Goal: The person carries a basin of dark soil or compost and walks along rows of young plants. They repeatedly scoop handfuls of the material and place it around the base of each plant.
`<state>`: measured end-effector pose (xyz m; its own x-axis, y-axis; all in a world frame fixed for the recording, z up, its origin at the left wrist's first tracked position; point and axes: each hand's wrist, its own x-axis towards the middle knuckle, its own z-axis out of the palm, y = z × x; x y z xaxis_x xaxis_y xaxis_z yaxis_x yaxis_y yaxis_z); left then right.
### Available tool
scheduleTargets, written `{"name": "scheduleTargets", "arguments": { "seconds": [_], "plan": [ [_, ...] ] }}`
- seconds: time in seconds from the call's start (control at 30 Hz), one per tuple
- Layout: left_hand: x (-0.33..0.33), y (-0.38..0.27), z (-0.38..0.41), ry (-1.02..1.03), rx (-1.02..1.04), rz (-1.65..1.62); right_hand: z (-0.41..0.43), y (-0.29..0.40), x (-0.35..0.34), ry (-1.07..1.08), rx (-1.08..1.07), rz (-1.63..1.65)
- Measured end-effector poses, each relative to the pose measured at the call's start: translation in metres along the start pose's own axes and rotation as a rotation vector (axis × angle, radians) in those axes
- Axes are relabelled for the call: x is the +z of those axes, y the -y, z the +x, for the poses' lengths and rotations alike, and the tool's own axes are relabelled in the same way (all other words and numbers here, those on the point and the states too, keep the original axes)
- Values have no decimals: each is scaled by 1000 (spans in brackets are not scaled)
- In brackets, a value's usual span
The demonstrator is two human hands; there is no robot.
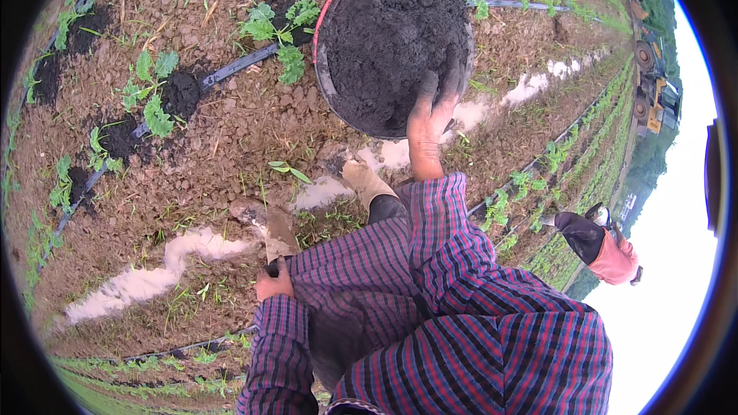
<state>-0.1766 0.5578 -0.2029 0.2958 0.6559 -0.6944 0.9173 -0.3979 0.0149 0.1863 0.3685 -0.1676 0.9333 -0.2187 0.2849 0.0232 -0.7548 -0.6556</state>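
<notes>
A round black bucket [326,78], with red along part of its rim, stands on the soil and is nearly full of dark, crumbly compost-like material [392,29]. My right hand [431,118] reaches over the near rim with its fingers apart. Their dirty tips sink into the dark material and are partly hidden. My left hand [275,285] rests at my knee by the checked trouser leg [351,253]; most of its fingers are out of sight. Leafy kale-like seedlings [282,29] grow beside the bucket, with dark heaps [181,94] at several stems.
Flat black drip tape [239,66] runs along the plant row. Muddy boots [366,181] stand near puddles [323,193] in the furrow. Another row [522,184] grows at the right. A person in a pink top [614,259] bends over beyond it. A wheeled yellow machine [656,109] stands far off.
</notes>
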Motion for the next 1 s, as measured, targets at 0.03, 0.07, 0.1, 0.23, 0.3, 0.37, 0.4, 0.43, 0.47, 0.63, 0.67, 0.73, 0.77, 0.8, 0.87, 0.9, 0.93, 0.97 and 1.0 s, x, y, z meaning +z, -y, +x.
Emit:
{"name": "scheduleTargets", "arguments": {
  "seconds": [0.03, 0.07, 0.1, 0.23, 0.3, 0.37, 0.4, 0.43, 0.47, 0.63, 0.67, 0.73, 0.77, 0.8, 0.87, 0.9, 0.93, 0.97, 1.0],
  "plan": [
    [0, -2, -1, -2, 12, -13, 3, 10, -9, 22, -110, -99],
    [1, -2, -1, 9, 0, -11, 6, 23, -14, 31, -201, -12],
    [2, -2, -1, 9, -7, 15, 5, 33, -17, 152, -279, -14],
    [0, -6, -1, 26, 0, 41, 0, 54, -3, 665, -676, 96],
    [-6, -11, -3, 41, 3, 33, -6, 50, 12, 843, -780, 161],
    [-8, -15, -6, 51, -10, 42, -6, 41, 19, 884, -844, 133],
    [-6, -14, -7, 42, -6, 31, -7, 38, 20, 898, -837, 143],
    [-4, -12, -8, 33, 0, 21, -8, 34, 19, 912, -829, 151],
    [-2, -11, -9, 26, 7, 11, -8, 29, 18, 925, -820, 159],
    [1, -15, -10, 45, -30, 20, -5, 4, 12, 974, -858, 197],
    [2, -16, -11, 44, -33, 31, -3, 1, 10, 988, -877, 209],
    [2, -16, -10, 59, -38, 14, 3, -4, 7, 1040, -949, 190],
    [1, -17, -9, 81, -37, -17, 5, -6, 5, 1066, -985, 181],
    [0, -17, -8, 106, -32, -47, 6, -9, 2, 1024, -1016, 185],
    [3, -17, -8, 91, -48, 25, 13, -20, -7, 1083, -1050, 122],
    [6, -15, -8, 77, -62, 60, 18, -26, -10, 1112, -1071, 98],
    [9, -12, -8, 94, -54, 71, 27, -29, -16, 1195, -1077, 73],
    [10, -9, -7, 95, -48, 73, 37, -33, -22, 1237, -1136, -2],
    [12, -9, -6, 95, -37, 73, 47, -39, -27, 1242, -1188, -20]
  ]
}}
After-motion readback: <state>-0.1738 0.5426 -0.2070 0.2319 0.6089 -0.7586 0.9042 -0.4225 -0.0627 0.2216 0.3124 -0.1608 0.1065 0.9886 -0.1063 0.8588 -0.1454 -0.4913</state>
